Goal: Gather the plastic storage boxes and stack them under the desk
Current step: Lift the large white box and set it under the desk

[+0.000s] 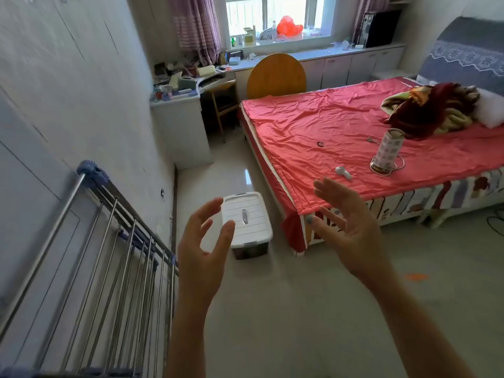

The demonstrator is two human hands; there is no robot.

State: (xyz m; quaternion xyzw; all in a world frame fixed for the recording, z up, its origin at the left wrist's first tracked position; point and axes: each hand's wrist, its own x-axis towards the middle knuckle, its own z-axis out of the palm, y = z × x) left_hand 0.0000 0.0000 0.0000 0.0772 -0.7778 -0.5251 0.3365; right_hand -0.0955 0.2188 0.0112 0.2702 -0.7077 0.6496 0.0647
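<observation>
A plastic storage box (246, 224) sits on the pale tiled floor (300, 309), just beside the near corner of the bed (341, 126) and well apart from the desk at the far wall. Its lid is white, ribbed with shallow horizontal grooves, with a small grey handle recessed in the middle and a grey clip at the near short edge. The body under the lid is clear or smoky plastic, and dark contents show through the near wall; what they are cannot be told.

Both hands are raised in front of the camera with bare forearms, neither touching anything. The left hand (203, 249) is spread, palm turned inward, its fingers loosely curled and apart; in this view its fingertips overlap the left edge of the box's lid, but it hangs above the box, not on it. The right hand (347, 227) is also spread, palm facing left, fingers fanned, in front of the bed's corner where the pink sheet hangs down.

A metal drying rack (109, 255) leans along the left wall. The surface (177, 96) in the far corner is cluttered with small items, and a wooden chair (225, 105) stands tucked at it.
</observation>
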